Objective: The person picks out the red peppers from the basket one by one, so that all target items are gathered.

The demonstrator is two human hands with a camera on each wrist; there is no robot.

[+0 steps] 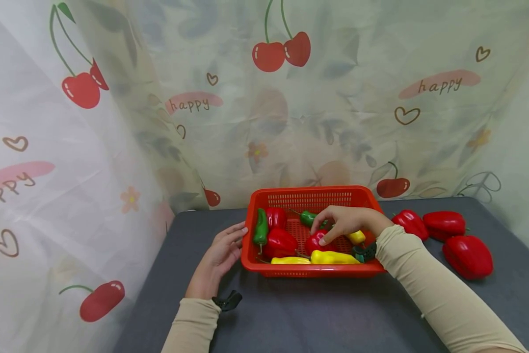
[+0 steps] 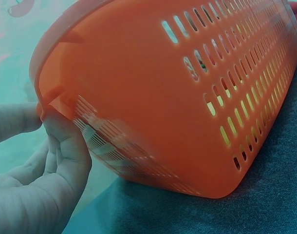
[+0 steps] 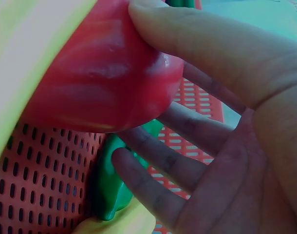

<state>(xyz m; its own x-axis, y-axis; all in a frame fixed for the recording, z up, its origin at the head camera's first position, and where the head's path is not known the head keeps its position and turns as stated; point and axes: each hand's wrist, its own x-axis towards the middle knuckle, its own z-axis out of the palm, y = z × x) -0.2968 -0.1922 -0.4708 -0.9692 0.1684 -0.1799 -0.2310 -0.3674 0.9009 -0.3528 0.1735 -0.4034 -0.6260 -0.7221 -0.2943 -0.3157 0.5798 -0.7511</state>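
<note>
My left hand [image 1: 222, 254] holds the left rim of an orange-red plastic basket [image 1: 300, 268]; the left wrist view shows its fingers pinching the basket's edge. Inside the basket, my right hand [image 1: 349, 219] grips a red bell pepper [image 1: 315, 241], thumb on one side and fingers on the other. A green pepper [image 3: 109, 178] shows beneath those fingers in the right wrist view. Two more red bell peppers [image 1: 280, 243] and a long green pepper [image 1: 261, 227] lie at the basket's left end. Yellow peppers [image 1: 333, 257] lie along its front wall.
Three red bell peppers [image 1: 467, 257] rest on the dark grey table [image 1: 317, 314] to the right of the basket, beyond my right forearm. A white curtain [image 1: 229, 162] printed with cherries hangs close behind the table and along its left side.
</note>
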